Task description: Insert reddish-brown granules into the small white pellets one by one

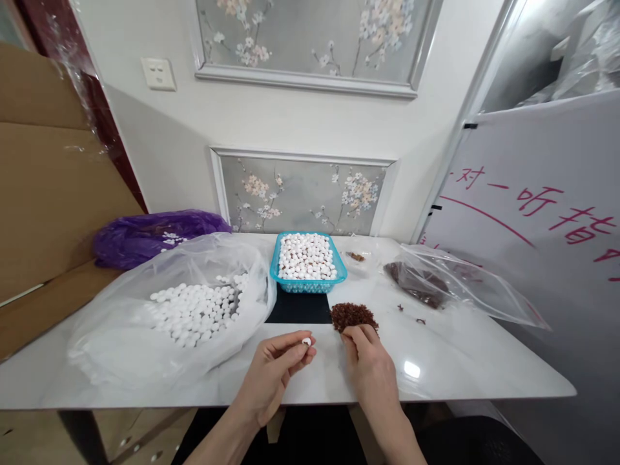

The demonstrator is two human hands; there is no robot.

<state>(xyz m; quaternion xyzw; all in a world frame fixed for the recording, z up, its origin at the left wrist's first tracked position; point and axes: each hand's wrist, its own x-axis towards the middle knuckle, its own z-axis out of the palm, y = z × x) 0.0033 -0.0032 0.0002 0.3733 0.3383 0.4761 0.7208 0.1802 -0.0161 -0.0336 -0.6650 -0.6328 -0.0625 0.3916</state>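
Between the thumb and fingers of my left hand (279, 367) is a small round white piece (307, 341), pinched above the table's front part. My right hand (371, 361) has its fingertips together at the near edge of a heap of small reddish-brown pieces (353, 315); whether anything is in them is hidden. Behind my hands a blue basket (309, 284) is filled with white round pieces (306, 255), some showing brown bits. To the left, a clear plastic bag (111, 323) lies open with many loose white pieces (198, 310) inside.
A purple bag (140, 236) lies at the back left beside cardboard (48, 168). On the right are a zip bag of brown material (421, 284) and a small clear bag (357, 257). A black mat (300, 310) lies under the basket; a whiteboard (542, 258) stands right.
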